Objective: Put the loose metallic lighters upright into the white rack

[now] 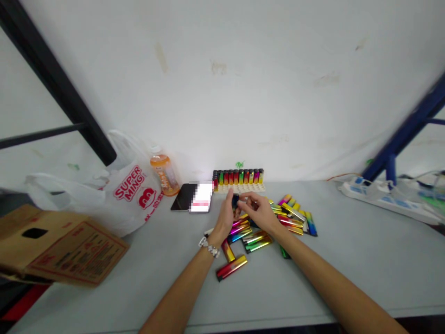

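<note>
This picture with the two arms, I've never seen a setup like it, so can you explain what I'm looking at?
There's no machine here: these are a person's bare left hand and right hand. The only picture comes from a camera worn on their head, looking forward and down.

On the grey table lies a loose pile of shiny, colourful lighters. Behind it, more stand upright in a pale rack. To the left are a tablet, bottle, bag and box; far right, a power strip.

The left hand seems to hold a dark-topped lighter, with the right fingers close by; its lower part is mostly hidden.
</note>
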Demonstrator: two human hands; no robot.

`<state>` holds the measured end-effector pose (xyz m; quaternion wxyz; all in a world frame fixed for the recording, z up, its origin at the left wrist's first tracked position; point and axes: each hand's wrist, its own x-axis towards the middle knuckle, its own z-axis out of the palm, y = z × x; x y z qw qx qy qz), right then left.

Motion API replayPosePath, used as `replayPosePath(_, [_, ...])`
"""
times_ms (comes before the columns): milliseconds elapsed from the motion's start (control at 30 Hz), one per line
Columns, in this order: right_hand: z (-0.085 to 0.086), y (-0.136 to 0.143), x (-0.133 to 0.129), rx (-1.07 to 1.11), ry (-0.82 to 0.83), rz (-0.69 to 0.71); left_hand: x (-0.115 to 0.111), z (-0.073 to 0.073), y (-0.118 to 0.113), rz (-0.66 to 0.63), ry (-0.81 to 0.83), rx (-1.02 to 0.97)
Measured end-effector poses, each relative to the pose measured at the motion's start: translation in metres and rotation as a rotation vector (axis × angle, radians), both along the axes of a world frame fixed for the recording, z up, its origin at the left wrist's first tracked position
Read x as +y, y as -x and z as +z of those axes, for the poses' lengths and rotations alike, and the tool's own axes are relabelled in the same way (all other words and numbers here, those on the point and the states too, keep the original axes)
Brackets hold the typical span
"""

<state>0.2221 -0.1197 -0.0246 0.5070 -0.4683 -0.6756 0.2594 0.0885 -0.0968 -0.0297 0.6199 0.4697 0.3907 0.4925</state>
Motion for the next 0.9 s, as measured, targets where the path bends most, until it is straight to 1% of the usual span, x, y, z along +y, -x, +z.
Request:
replayPosePath(100, [0.0, -0.001, -0.005, 0.016, -0.01, -0.04, -0.006, 0.006, -0.001, 0.043, 0.018, 0.054])
replayPosePath(200, [0.0, -0.001, -0.009, 0.038, -0.007, -0.028, -0.011, 0.009, -0.001, 0.077, 0.03, 0.074])
replayPosePath(300, [-0.001, 0.0, -0.009, 0.043, -0.012, -0.027, -0.012, 0.008, -0.001, 0.096, -0.031, 0.093])
replayPosePath(400, [-0.003, 0.001, -0.009, 0.015, -0.023, -0.058, -0.012, 0.005, -0.001, 0.125, -0.102, 0.097])
replayPosePath(500, [-0.005, 0.0, -0.008, -0.011, -0.031, -0.076, -0.011, 0.004, -0.001, 0.153, -0.123, 0.133])
replayPosePath(733, [-0.005, 0.001, -0.009, -0.055, -0.039, -0.064, -0.014, 0.013, -0.002, 0.234, -0.18, 0.228])
replayPosePath(900, [-0.008, 0.001, -0.007, -0.07, -0.03, -0.048, -0.015, 0.017, -0.004, 0.229, -0.208, 0.217])
